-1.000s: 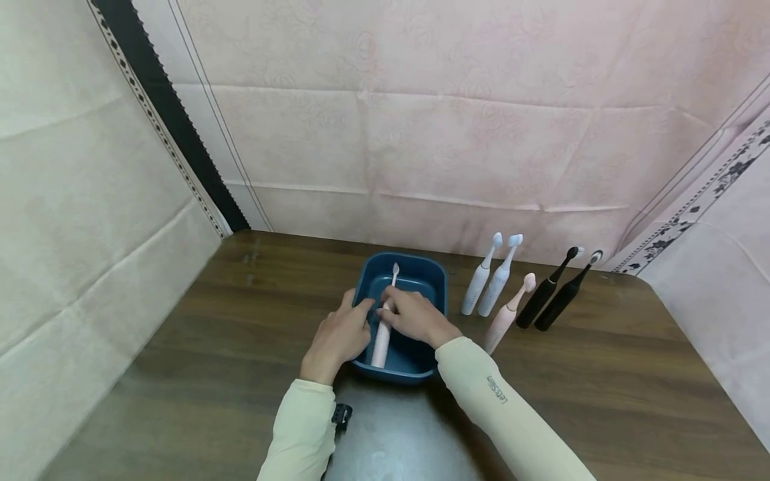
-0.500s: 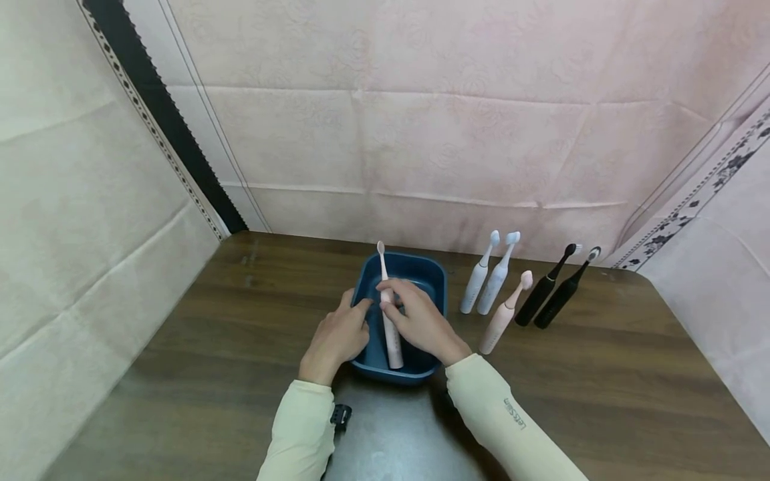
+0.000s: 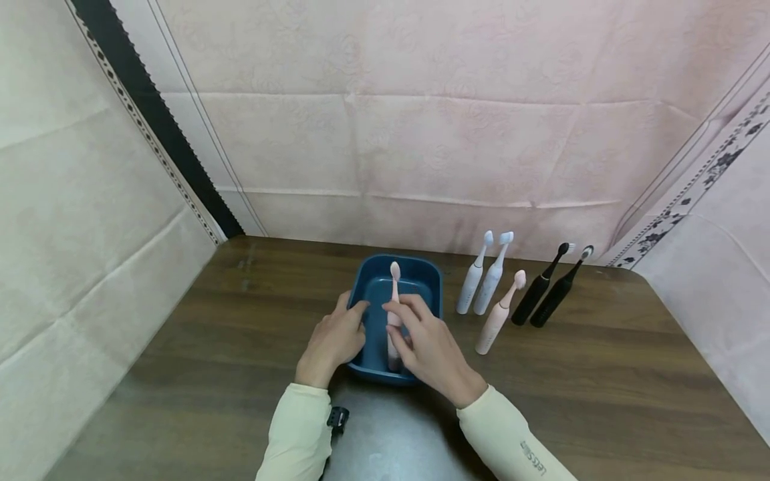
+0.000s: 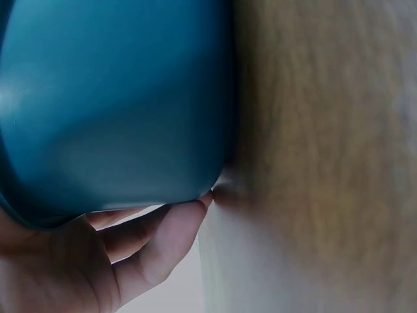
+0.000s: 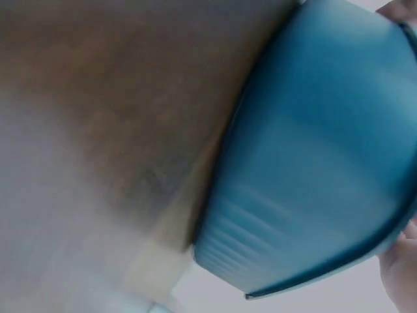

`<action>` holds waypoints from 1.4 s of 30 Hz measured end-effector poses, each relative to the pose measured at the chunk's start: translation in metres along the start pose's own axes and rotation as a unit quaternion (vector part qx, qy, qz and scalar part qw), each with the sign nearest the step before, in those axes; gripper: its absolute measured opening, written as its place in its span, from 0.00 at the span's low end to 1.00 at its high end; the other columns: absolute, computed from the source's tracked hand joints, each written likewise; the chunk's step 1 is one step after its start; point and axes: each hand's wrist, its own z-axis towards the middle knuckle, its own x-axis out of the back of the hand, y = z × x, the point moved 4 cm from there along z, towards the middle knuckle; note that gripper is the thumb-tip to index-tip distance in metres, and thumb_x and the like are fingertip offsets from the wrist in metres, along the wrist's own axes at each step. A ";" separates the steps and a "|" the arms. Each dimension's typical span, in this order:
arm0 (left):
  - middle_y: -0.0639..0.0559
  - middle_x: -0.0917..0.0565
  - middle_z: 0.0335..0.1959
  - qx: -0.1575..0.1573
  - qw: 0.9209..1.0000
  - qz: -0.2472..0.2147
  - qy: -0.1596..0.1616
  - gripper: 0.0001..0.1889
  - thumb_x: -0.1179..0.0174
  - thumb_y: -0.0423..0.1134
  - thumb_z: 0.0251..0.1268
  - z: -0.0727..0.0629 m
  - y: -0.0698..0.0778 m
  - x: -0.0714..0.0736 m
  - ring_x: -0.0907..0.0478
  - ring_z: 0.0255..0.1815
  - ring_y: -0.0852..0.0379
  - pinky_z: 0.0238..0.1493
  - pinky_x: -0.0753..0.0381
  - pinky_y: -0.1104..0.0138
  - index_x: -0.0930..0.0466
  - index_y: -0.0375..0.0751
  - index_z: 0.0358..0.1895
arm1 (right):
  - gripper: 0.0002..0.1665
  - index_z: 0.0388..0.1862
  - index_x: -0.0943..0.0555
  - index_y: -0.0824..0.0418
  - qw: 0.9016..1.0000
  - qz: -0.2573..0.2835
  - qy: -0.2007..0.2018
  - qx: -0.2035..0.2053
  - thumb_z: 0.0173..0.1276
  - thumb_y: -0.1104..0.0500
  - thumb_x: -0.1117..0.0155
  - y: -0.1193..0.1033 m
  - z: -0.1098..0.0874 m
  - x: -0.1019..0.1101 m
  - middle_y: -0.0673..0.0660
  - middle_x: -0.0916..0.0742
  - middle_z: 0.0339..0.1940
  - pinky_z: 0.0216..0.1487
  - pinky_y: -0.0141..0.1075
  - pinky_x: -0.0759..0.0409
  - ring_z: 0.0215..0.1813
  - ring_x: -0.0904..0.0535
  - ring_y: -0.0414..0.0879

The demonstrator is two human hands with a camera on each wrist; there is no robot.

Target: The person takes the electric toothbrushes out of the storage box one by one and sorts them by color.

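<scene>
A pink electric toothbrush [image 3: 394, 318] is in the blue plastic basin [image 3: 424, 284], roughly upright with its head toward the back. My right hand [image 3: 438, 351] pinches its handle between thumb and fingers, covering part of it. At the basin's left side, my left hand [image 3: 333, 339] grips the rim, thumb over the top. The left wrist view has the basin's outer wall [image 4: 117, 117] with the left hand's fingers [image 4: 169, 241] along it. In the right wrist view the basin's outside [image 5: 313, 156] appears, blurred, with bits of a hand at the right edge.
To the basin's right, several electric toothbrushes stand on the wooden table [image 3: 198, 361]: two pale blue ones [image 3: 470, 288], a pink one [image 3: 493, 326] nearer me, and two black ones [image 3: 533, 295] farthest right. Pale cloth [image 3: 361, 147] hangs behind and at both sides.
The pink toothbrush in the basin has shifted, its head first rising left and now swinging back right. My right hand has drawn back toward me. The left hand keeps its grip on the rim.
</scene>
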 end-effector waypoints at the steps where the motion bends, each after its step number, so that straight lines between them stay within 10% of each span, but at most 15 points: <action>1: 0.38 0.40 0.77 0.000 1.000 0.000 0.001 0.24 0.46 0.34 0.75 0.000 0.000 0.000 0.19 0.46 0.39 0.58 0.23 0.41 0.28 0.40 0.72 | 0.23 0.62 0.22 0.62 1.000 -0.007 0.003 0.009 0.68 0.65 0.30 -0.002 -0.003 0.001 0.60 0.21 0.59 0.35 0.27 0.18 0.35 0.19 0.41; 18: 0.36 0.39 0.76 -0.009 1.000 -0.003 0.005 0.23 0.46 0.32 0.74 0.000 0.001 -0.001 0.18 0.39 0.42 0.53 0.19 0.43 0.27 0.39 0.71 | 0.27 0.62 0.24 0.64 0.998 -0.026 0.004 0.049 0.64 0.70 0.28 -0.014 -0.012 0.013 0.60 0.21 0.59 0.53 0.38 0.17 0.55 0.18 0.48; 28: 0.36 0.41 0.77 -0.007 1.000 -0.001 0.003 0.24 0.47 0.32 0.75 0.001 0.000 0.000 0.20 0.34 0.45 0.50 0.18 0.46 0.28 0.39 0.72 | 0.30 0.63 0.25 0.65 0.996 -0.034 0.064 0.050 0.61 0.74 0.29 -0.023 -0.013 0.051 0.63 0.22 0.60 0.35 0.31 0.16 0.39 0.19 0.45; 42: 0.37 0.42 0.77 -0.006 1.000 -0.004 -0.001 0.24 0.48 0.33 0.75 0.002 -0.001 -0.002 0.18 0.41 0.41 0.52 0.19 0.43 0.29 0.39 0.73 | 0.34 0.61 0.25 0.67 0.994 -0.041 0.096 0.028 0.55 0.79 0.27 -0.023 -0.029 0.085 0.64 0.22 0.58 0.37 0.36 0.14 0.45 0.18 0.50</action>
